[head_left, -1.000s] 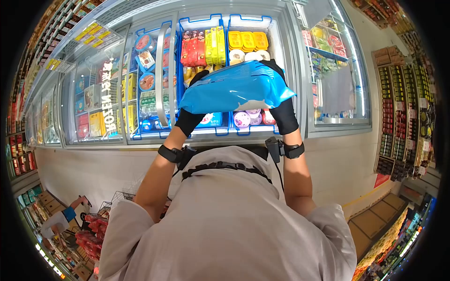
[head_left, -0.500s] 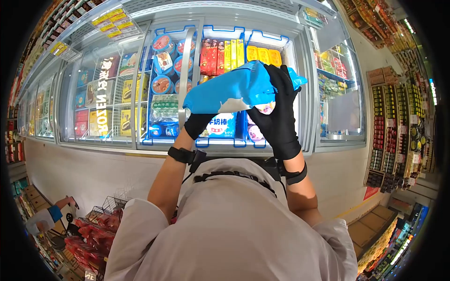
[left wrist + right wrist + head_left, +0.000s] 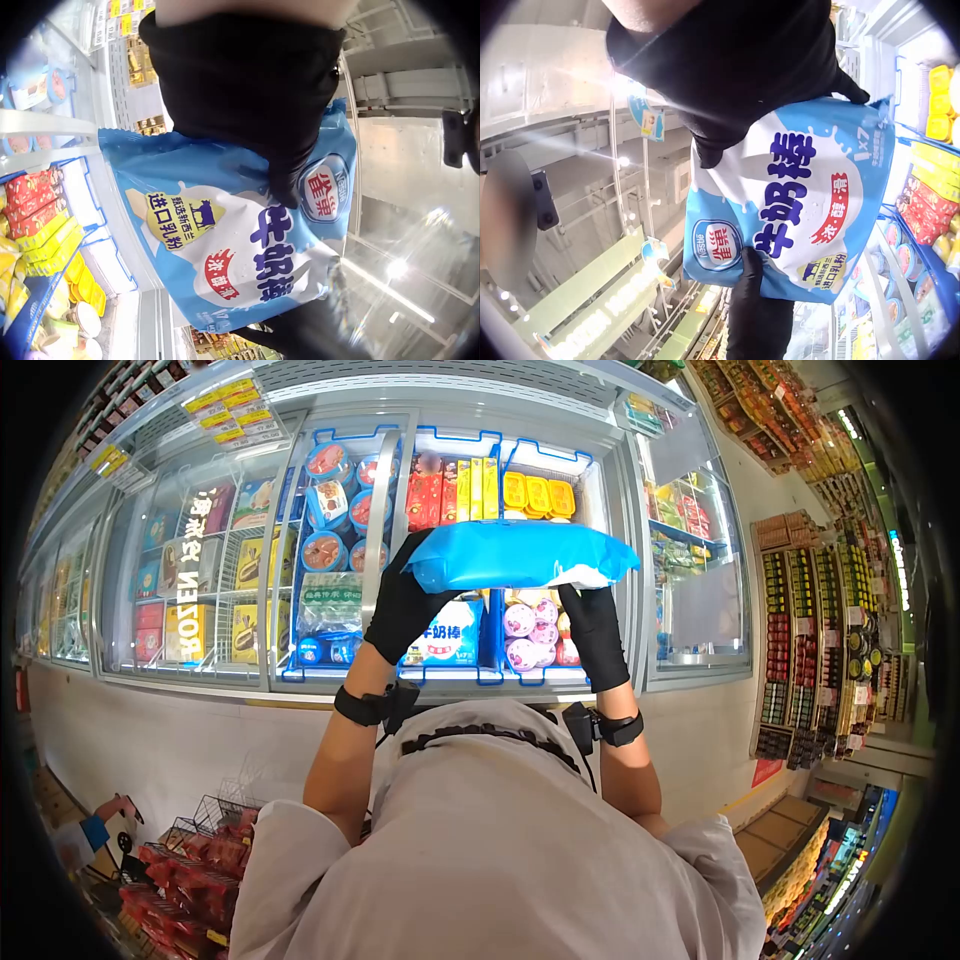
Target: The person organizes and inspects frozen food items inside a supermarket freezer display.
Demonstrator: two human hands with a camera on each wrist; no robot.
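Note:
Over the freezer, both black-gloved hands grip a blue-and-white Nestlé bag of milk ice bars (image 3: 520, 555), one at each end. The left hand (image 3: 405, 605) holds its left end, thumb on the printed front in the left wrist view. At the other end is the right hand (image 3: 598, 632), its thumb pressed on the front of the bag (image 3: 795, 217) in the right wrist view. The bag's printed face is turned toward the person's body; from the head view mostly its plain blue side shows. Several fingers are hidden behind the bag.
Below lies the open freezer with blue wire baskets: red and yellow boxes (image 3: 452, 492), yellow tubs (image 3: 538, 494), pink-lidded cups (image 3: 530, 630) and a similar blue-and-white bag (image 3: 445, 635). A sliding door handle (image 3: 376, 520) stands left. Wire baskets of red packs (image 3: 190, 880) are behind left.
The bag has been turned from a slant to nearly level. The right hand has shifted from over its right end to lower down, beneath it; the left hand shows more at the left end.

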